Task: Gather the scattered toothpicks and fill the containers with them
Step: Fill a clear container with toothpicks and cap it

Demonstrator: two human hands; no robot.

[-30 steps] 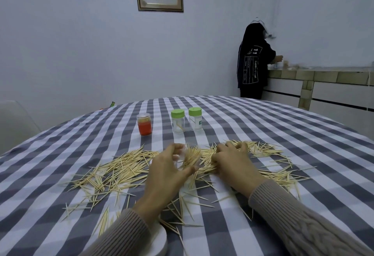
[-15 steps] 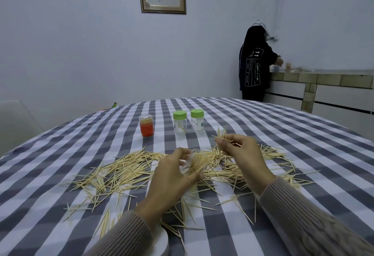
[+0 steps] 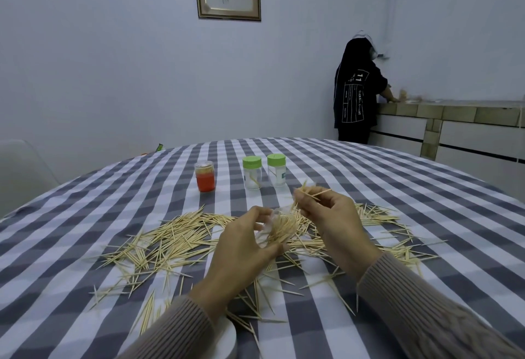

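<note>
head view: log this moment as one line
left hand: holds clear container | right hand: pinches toothpicks above it | green-lid jars: capped

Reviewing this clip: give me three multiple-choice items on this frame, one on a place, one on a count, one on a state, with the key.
1. Where is the orange jar? A. left of the green-lidded jars B. right of them C. in a hand
2. How many jars have green lids? A. one B. two C. four
3. What is the right hand doing? A. lying flat B. pinching toothpicks C. capping a jar

Key: 1 A, it stands left of both jars. 2 B, two green lids show. 3 B, toothpicks stick out of its fingertips above the clear container that the left hand holds.
</note>
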